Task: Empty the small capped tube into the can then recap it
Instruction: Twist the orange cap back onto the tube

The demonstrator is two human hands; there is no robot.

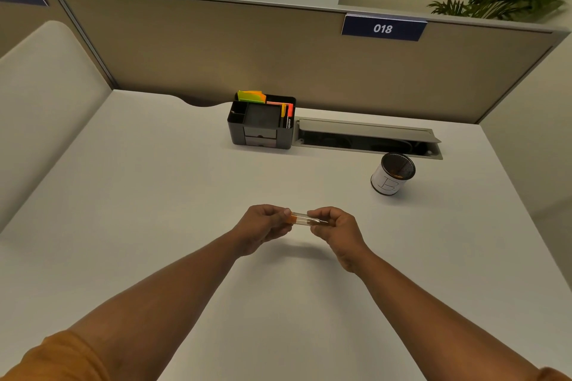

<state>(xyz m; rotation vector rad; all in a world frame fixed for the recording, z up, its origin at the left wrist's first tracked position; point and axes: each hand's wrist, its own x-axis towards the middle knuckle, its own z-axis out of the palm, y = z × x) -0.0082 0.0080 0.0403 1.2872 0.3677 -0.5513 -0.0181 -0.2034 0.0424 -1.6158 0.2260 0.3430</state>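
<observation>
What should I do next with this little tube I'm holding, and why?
Probably twist the orange cap off with your left hand while the right hand steadies the tube. The cap looks still on, and the can stands apart, farther back to your right.

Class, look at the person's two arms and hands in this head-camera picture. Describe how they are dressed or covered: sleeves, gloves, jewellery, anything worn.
Both hands are bare: the left hand and right hand show no gloves, and no rings or watch can be made out. The forearms are uncovered. An orange-brown sleeve covers the left upper arm at the bottom corner, and a sliver of the same colour shows at the right edge.
</observation>
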